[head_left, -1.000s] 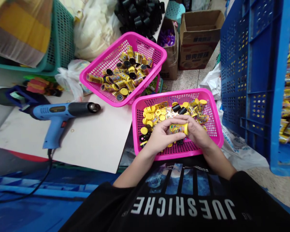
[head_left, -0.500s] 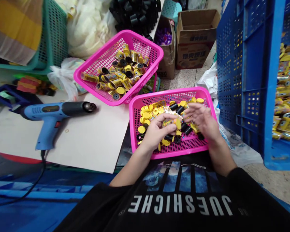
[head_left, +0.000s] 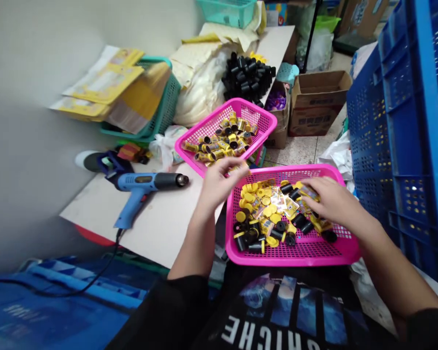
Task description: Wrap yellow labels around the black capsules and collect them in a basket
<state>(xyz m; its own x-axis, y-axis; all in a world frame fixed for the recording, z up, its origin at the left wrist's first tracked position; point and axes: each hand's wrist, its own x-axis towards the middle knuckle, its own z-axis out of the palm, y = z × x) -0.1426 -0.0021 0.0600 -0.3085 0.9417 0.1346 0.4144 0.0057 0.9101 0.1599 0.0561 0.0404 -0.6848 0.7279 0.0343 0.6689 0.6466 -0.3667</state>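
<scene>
My left hand (head_left: 222,183) is raised over the near left corner between two pink baskets, fingers curled. A small yellow canister (head_left: 237,168), blurred and mostly covered by the fingers, is in its grip. My right hand (head_left: 326,197) reaches into the right side of the near pink basket (head_left: 294,261), its thumb and fingers closing on a printed yellow sleeve (head_left: 311,192). Around it lie yellow caps (head_left: 248,197), black cylinders (head_left: 299,220) and flat printed sleeves (head_left: 292,207). Finished-looking yellow-labelled canisters (head_left: 222,146) fill part of the far pink basket (head_left: 190,136).
A blue heat gun (head_left: 142,187) lies on the white board (head_left: 160,233) at left, its cord trailing down. Black cylinders (head_left: 246,78) are heaped on the far table. Blue crates (head_left: 372,116) stand at right, a cardboard box (head_left: 314,107) behind, and a green basket (head_left: 168,97) at back left.
My left hand has moved away from the near basket's middle, up and left toward the far basket, with the canister. My right hand has lowered onto a printed sleeve. The view has shifted.
</scene>
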